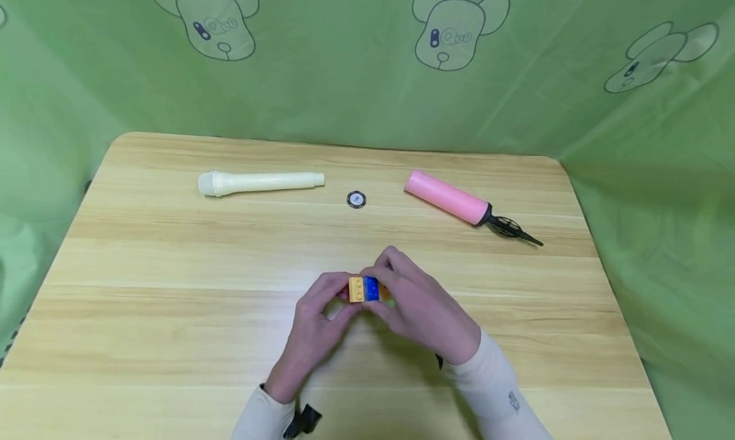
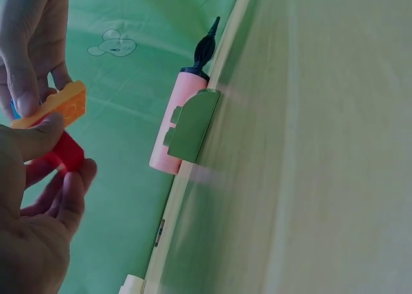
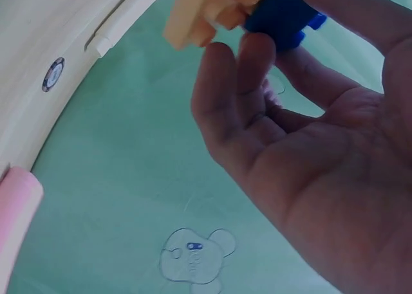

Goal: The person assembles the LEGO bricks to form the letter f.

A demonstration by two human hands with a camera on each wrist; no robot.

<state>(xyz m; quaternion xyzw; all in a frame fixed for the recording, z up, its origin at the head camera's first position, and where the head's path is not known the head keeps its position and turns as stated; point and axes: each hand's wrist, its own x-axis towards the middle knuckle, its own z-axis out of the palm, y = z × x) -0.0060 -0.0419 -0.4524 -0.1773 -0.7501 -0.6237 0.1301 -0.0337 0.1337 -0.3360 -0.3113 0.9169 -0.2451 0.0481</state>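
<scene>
Over the table, both hands meet at a small group of toy bricks. Thumb and fingers of my left hand (image 1: pixel 316 325) (image 2: pixel 38 197) grip a red brick (image 2: pixel 67 154), with an orange brick (image 2: pixel 72 106) against it. My right hand (image 1: pixel 422 309) (image 3: pixel 309 139) pinches a blue brick (image 1: pixel 371 289) (image 3: pixel 283 14), touching a light orange brick (image 1: pixel 356 289) (image 3: pixel 193 14) in the head view. A green studded piece (image 2: pixel 195 125) shows at the table surface in the left wrist view; in the head view the right hand mostly hides it.
A white microphone-shaped object (image 1: pixel 261 182) lies at the table's back left. Right of it are a round dark-rimmed chip (image 1: pixel 356 199) and a pink pump (image 1: pixel 448 196) with a black nozzle. Green cloth (image 1: pixel 344 95) with animal-head outlines hangs behind the wooden table (image 1: pixel 172 287).
</scene>
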